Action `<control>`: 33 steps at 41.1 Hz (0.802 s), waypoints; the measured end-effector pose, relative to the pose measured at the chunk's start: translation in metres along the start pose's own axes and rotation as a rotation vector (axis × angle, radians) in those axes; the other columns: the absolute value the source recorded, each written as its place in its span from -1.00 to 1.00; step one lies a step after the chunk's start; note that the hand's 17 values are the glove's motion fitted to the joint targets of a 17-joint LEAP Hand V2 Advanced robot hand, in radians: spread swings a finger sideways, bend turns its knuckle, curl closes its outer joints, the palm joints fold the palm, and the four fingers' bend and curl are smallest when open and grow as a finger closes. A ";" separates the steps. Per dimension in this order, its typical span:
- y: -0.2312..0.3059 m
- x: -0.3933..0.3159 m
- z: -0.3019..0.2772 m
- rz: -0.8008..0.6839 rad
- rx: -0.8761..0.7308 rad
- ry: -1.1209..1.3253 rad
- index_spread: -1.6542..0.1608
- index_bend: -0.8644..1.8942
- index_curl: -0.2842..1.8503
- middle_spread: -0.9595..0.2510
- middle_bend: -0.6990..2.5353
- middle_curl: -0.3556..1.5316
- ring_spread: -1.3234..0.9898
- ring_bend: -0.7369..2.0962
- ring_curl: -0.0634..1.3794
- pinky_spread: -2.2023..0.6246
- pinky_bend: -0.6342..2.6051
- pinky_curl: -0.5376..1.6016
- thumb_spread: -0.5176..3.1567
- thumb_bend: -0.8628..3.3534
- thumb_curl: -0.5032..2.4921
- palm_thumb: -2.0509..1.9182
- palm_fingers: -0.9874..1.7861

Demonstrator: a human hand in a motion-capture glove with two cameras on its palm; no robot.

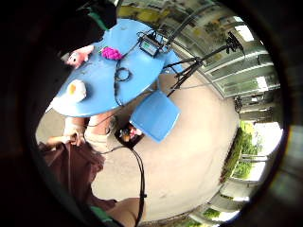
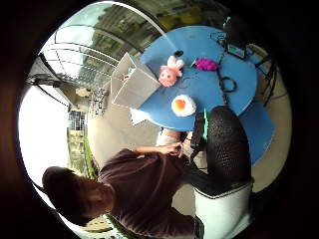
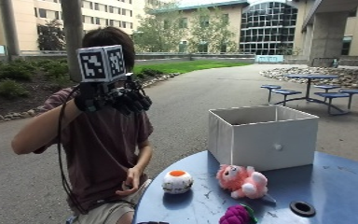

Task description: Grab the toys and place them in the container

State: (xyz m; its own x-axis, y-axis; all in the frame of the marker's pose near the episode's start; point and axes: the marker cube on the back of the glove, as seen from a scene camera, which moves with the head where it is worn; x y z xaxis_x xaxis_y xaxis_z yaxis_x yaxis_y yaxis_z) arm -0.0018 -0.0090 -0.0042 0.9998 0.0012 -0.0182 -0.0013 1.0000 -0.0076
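Observation:
Three toys lie on the round blue table (image 3: 334, 186): a white ball with an orange top (image 3: 178, 182), a pink plush animal (image 3: 241, 181) and a purple grape-like toy (image 3: 236, 215). Behind them stands the open white box (image 3: 263, 137). My gloved right hand (image 3: 126, 99) is raised at face height, well above and left of the table, fingers relaxed and holding nothing. The thumb side palm view looks down on the box (image 2: 133, 82), plush (image 2: 170, 71), purple toy (image 2: 206, 63) and ball (image 2: 183, 105). The ball (image 1: 75, 90) and plush (image 1: 78, 56) also show in the other palm view.
A black-rimmed hole (image 3: 302, 208) sits in the table's middle. A small screen device (image 1: 150, 46) and a coiled cable (image 1: 120, 75) lie on the far side. A blue seat (image 1: 155, 115) stands beside the table. The bare left hand (image 3: 131, 179) rests at the lap.

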 end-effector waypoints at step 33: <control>-0.193 -0.013 0.015 0.072 -0.182 0.073 0.58 -0.31 -0.58 0.37 -0.45 -0.41 0.06 -0.13 -0.66 0.55 -0.11 -0.21 0.04 -0.55 -0.53 0.03 -0.36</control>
State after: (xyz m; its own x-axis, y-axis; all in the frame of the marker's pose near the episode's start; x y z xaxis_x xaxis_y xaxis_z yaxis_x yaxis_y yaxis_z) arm -0.0141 -0.2019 0.0129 0.9931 0.0656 -0.0973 -0.0828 0.9793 -0.1845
